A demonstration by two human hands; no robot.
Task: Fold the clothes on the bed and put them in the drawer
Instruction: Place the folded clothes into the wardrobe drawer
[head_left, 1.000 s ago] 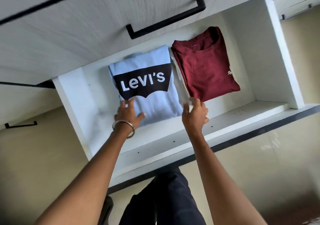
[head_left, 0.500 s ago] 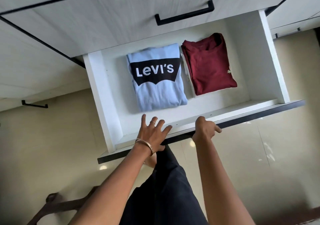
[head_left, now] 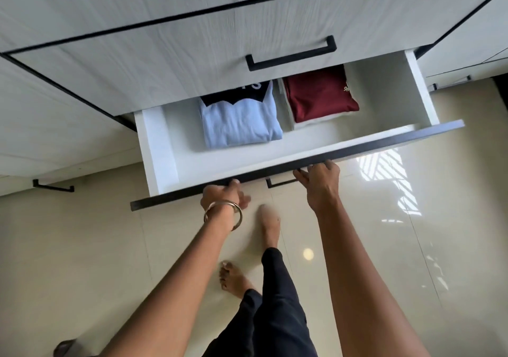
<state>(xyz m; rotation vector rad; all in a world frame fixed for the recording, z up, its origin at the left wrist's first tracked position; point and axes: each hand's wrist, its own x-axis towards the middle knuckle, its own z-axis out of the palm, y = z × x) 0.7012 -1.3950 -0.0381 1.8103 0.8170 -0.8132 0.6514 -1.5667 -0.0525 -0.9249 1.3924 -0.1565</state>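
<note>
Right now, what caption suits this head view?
Both hands, left and right, grip the drawer front; folded blue shirt and maroon shirt inside.

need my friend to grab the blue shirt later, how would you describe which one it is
Look in the open drawer of the white wardrobe. Two folded shirts lie side by side; the light blue shirt is left of the maroon shirt. Only it bears a black printed patch.

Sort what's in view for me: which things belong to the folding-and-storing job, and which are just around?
Job:
open drawer
folded light blue shirt
folded maroon shirt
left hand and right hand, both at the drawer front

Just around:
closed drawer above, black handle
low handle at left
tiled floor
</note>
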